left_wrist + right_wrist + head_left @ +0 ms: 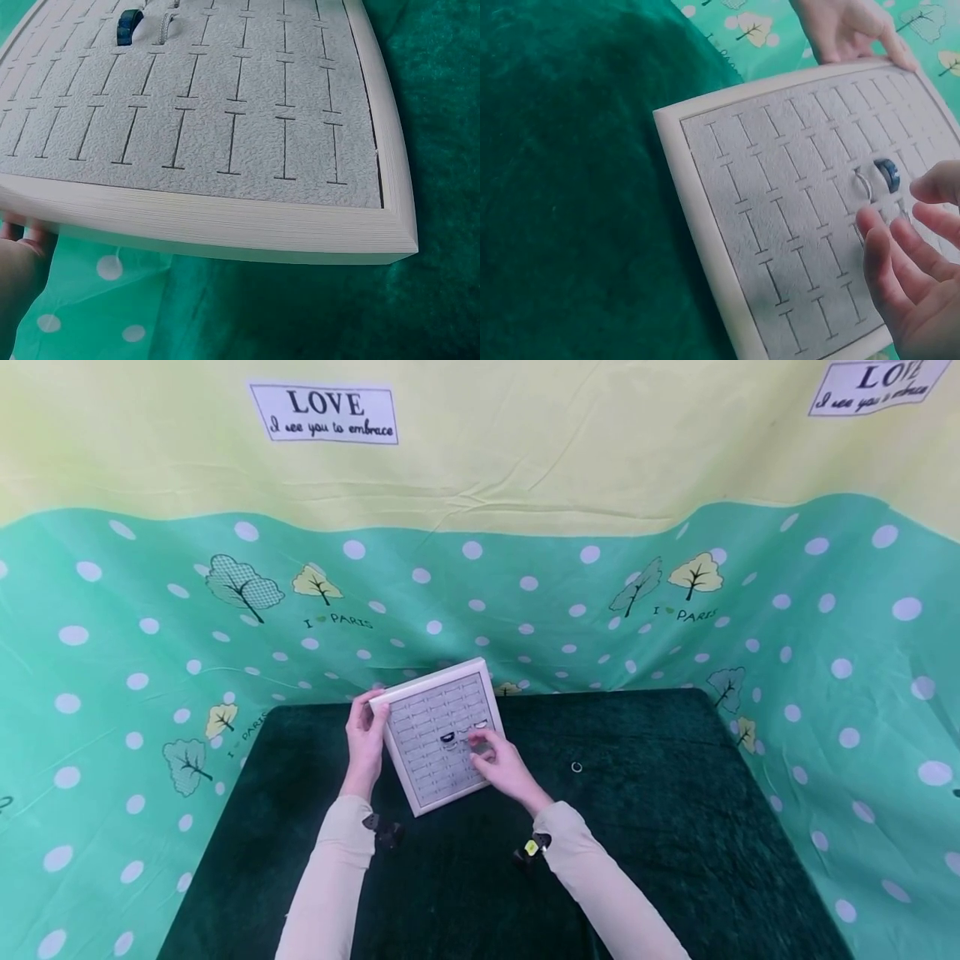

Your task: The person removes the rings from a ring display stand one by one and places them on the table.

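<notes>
A ring display tray point(435, 697) with a pale frame and a grey slotted pad stands tilted on the dark green cloth. My left hand point(365, 739) grips its frame at the upper left corner, with the thumb at the front. In the pad's slots sit a dark blue ring point(887, 175) and, close beside it, a thin silver ring point(864, 184). My right hand point(504, 767) hovers over the pad with fingers loosely bent, the fingertips close to these rings. Between its thumb and fingers no held thing shows. Another small ring point(481, 724) shows just above the right fingertips.
A loose silver ring point(577, 767) lies on the dark green cloth point(660, 827) to the right of the tray. Behind the table hangs a green curtain point(480, 593) with white dots and printed trees. Each wrist wears a small dark camera.
</notes>
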Demonstrator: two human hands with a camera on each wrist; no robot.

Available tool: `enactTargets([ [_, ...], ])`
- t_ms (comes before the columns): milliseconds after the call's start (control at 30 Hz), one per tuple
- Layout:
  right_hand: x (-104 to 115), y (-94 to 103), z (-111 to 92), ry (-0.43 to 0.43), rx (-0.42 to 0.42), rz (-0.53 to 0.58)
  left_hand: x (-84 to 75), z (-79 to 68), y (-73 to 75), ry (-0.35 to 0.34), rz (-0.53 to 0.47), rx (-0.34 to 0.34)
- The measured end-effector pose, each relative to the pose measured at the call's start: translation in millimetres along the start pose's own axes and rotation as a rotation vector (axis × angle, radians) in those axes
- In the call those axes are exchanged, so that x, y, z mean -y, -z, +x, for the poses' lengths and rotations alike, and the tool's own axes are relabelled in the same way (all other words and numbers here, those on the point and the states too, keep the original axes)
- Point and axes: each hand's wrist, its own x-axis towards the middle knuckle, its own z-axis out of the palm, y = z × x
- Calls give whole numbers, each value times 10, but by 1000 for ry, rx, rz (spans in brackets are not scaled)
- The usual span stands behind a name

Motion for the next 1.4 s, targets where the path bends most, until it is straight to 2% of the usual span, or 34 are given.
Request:
enactTargets([
  [133,40,-42,43,5,4,-33,-105,-45,-42,-8,11,7],
  [300,73,-90,118,40,11,-54,-117,-58,-63,-9,6,4],
  [600,27,-221,240,42,-59,-208,-94,-74,-62,-2,-3,12],
  [767,26,-287,261,21,-97,-240,-95,-75,-61,3,7,12],
  [933,52,-313,290,33,-131,-282,41,-15,2,2,4,2],
  [1067,54,-326,310,45,-148,-293,120,20,18,1,2,-21],
  [1400,36,-362,300,40,-126,-234,117,17,8,-20,21,-25],
])
